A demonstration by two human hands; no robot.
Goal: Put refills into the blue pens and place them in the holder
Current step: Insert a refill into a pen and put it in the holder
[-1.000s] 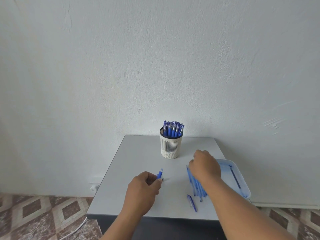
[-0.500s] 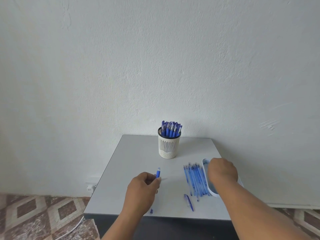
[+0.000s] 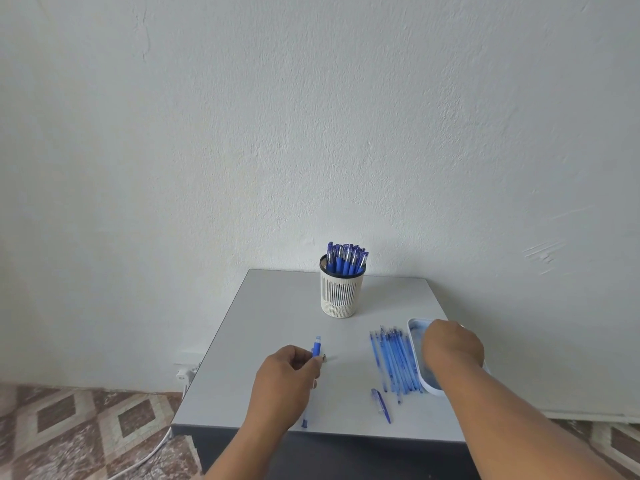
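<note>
Left hand (image 3: 287, 382) pinches a blue plastic pen barrel (image 3: 316, 348) over the grey tabletop (image 3: 277, 306) | right hand (image 3: 452, 344) curls into the pale-blue plastic tray (image 3: 415, 327), grip hidden | blue refills (image 3: 393, 362) lie beside the tray | white slotted holder (image 3: 341, 292) behind, full of blue pens (image 3: 346, 258)

Holder (image 3: 341, 292) slotted plastic, matt; table (image 3: 277, 317) smooth; wall (image 3: 311, 116) rough plaster

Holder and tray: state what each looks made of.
Holder: probably matte cream plastic, going by its moulded vertical slots, dotted base and dark rim. Tray: likely glossy pale blue plastic, with a thin rounded rim; the right hand covers much of it.
</note>
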